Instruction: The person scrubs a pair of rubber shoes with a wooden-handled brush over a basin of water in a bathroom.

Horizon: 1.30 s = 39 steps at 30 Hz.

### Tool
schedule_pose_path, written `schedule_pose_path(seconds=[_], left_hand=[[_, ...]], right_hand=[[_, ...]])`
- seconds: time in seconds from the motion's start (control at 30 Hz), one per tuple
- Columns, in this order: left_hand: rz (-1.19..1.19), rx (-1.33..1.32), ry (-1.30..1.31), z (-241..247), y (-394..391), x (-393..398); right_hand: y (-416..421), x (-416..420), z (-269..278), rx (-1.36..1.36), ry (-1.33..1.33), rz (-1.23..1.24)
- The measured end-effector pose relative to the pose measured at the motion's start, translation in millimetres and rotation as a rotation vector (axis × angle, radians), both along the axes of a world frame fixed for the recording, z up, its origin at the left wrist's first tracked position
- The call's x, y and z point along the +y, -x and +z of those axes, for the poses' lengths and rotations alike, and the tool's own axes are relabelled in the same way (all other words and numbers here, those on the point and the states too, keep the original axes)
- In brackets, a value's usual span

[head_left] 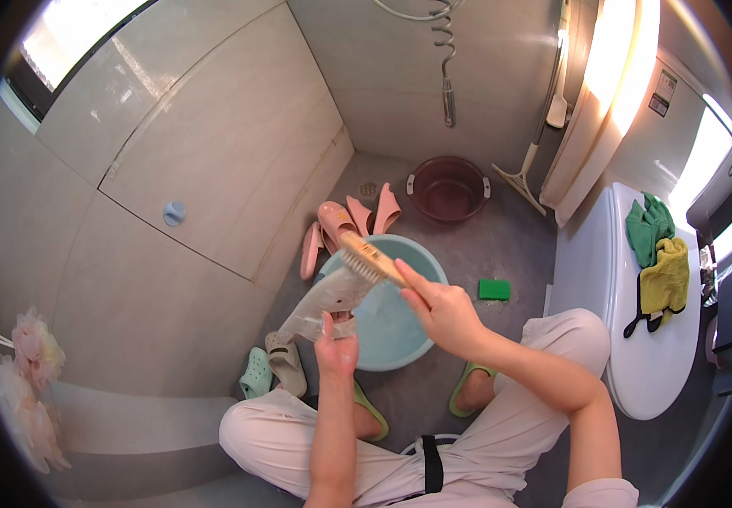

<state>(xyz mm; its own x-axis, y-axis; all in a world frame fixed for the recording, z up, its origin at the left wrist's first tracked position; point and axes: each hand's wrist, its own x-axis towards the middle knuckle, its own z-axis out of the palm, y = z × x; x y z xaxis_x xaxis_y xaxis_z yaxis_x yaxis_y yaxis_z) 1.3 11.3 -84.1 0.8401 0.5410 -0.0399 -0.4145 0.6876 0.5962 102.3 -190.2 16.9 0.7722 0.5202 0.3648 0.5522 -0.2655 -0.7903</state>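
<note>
My left hand (337, 349) grips a wet, light grey clog-type shoe (325, 305) by its open end, tilted over the left side of a light blue basin (432, 257). My right hand (445, 314) is closed around the handle of a wooden scrubbing brush (372, 259). The pale bristles meet or nearly meet the upper end of the shoe; exact contact cannot be told. Water lies in the basin. A green block (494, 289), soap or a sponge, rests on the wet floor to the right of the basin.
Pink slippers (335, 219) lean by the left wall, near a maroon tub (447, 190). A mint clog (256, 373) and a beige clog (286, 365) stand at lower left. Green and yellow cloths (664, 276) lie on the white toilet lid (651, 374). A squeegee (524, 174) leans behind.
</note>
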Motion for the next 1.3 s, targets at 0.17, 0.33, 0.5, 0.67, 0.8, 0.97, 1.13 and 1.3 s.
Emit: schedule_pose_path(seconds=[0.17, 0.33, 0.5, 0.67, 0.8, 0.97, 1.13, 1.3], left_hand=[[0.002, 0.034, -0.017, 3, 3, -4], [0.045, 0.049, -0.030, -2, 8, 3], [0.028, 0.053, -0.021, -6, 7, 5], [0.108, 0.390, -0.268, 2, 11, -4], [0.085, 0.446, -0.491, -3, 12, -3], [0.016, 0.127, -0.152, 29, 4, -13], [0.078, 0.359, -0.468, 19, 3, -16], [0.004, 0.517, -0.725, 43, 5, -22]], right_hand=[[-19, -7, -18, 0.040, 0.103, -0.092], [7, 0, 1, -0.106, -0.048, 0.044], [-13, -4, -15, -0.026, 0.061, -0.072], [13, 0, -8, -0.228, 0.159, -0.030], [-7, 0, -22, -0.302, 0.197, -0.132], [14, 4, -11, -0.400, 0.202, -0.061], [15, 5, -21, -0.410, 0.203, -0.014], [2, 1, -35, -0.368, 0.217, -0.079]])
